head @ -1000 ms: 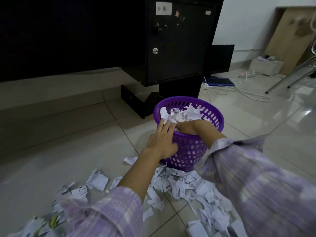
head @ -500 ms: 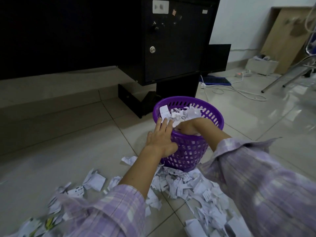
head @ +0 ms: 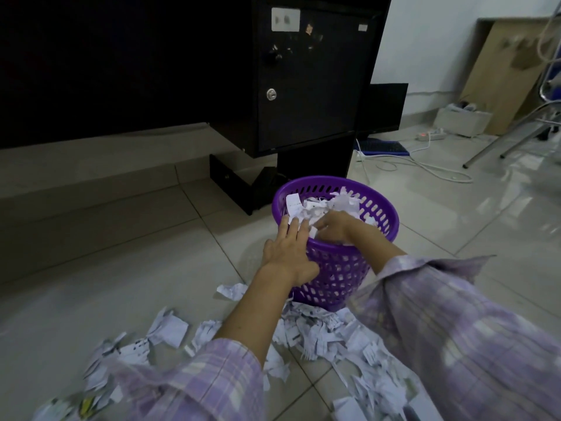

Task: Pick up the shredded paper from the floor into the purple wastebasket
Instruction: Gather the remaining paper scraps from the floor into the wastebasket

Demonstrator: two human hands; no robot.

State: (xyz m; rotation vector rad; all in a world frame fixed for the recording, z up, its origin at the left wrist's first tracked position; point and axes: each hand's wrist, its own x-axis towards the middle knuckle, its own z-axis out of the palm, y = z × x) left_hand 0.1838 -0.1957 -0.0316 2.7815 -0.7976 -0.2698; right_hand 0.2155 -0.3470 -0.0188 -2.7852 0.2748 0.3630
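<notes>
Since 1 s ago not much moved: both hands stay at the purple wastebasket (head: 340,268), view shifted a bit. Shredded paper (head: 318,332) lies on floor (head: 106,284) near, from far left to right, touching basket base. Left hand (head: 288,253) flat on basket's near-left wall, fingers spread, holding nothing. Right hand (head: 334,226) inside rim, pressing on paper w/ curled fingers; can't tell if gripping.
</notes>
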